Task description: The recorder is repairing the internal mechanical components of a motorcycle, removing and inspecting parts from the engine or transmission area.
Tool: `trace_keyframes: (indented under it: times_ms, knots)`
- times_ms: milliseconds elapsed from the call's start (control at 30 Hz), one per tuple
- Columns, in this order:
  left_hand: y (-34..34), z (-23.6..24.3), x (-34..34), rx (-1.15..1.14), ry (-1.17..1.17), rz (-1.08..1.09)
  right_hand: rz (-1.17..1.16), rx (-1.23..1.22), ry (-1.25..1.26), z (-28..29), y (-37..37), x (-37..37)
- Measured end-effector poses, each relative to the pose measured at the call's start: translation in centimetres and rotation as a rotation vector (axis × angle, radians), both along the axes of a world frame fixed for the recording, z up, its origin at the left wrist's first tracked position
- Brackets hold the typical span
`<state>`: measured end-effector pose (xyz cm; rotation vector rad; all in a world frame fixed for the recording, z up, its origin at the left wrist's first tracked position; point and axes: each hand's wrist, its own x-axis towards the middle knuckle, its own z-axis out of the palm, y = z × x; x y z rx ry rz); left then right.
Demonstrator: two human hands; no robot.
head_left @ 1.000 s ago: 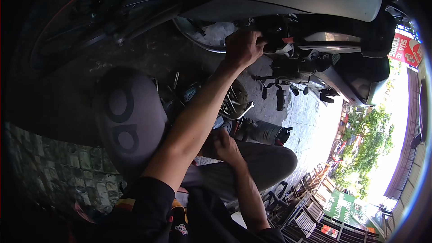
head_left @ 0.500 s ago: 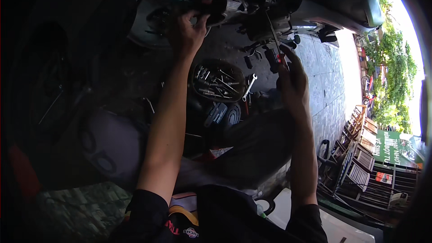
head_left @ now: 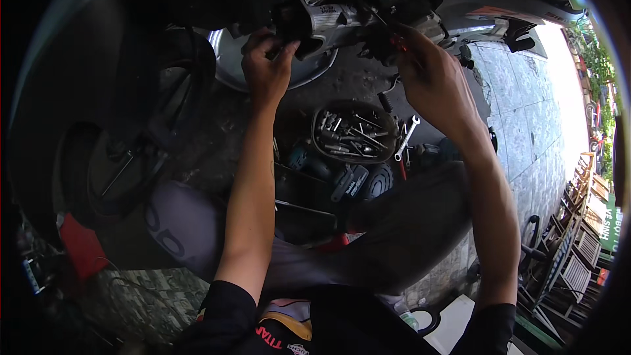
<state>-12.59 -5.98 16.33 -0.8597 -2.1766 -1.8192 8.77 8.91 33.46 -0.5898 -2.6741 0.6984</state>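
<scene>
A motorbike with its covers off stretches across the top of the view, a silver labelled part point(head_left: 330, 18) bare at its middle. My right hand point(head_left: 434, 79) is closed round the red handle of a screwdriver point(head_left: 399, 43). Its thin shaft points up and left at the dark parts beside the silver one; where the tip rests is too dark to tell. My left hand point(head_left: 268, 72) is raised to the left end of the silver part, beside a black piece point(head_left: 292, 21). Its thumb and fingers are curled in, and what they grip is hidden in shadow.
Below the bike sits a tray point(head_left: 322, 133) of sockets and bits, with a combination wrench point(head_left: 407, 138) at its right. A cordless power tool point(head_left: 315, 163) lies nearer my legs. A wheel point(head_left: 85, 171) stands left; wooden chairs point(head_left: 578, 269) are stacked right.
My view has swung left and slightly up, so the bench items appear further right. The screwdriver has come closer to the silver part, its shaft now shorter in view. My left hand stays at the bike.
</scene>
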Motion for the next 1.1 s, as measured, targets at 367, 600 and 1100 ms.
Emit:
trace_keyframes:
  times_ms: [367, 600, 1100]
  knots:
    - [-0.2, 0.1, 0.0, 0.029, -0.130, -0.070, 0.136, 0.261, 0.089, -1.4, 0.5, -2.7]
    - [-0.2, -0.5, -0.3, 0.055, -0.098, -0.085, 0.195, 0.384, 0.131, -2.1, 0.0, -3.8]
    - [-0.1, -0.1, -0.1, 0.072, -0.093, -0.083, 0.173, 0.344, 0.030, -1.6, 1.3, -4.1]
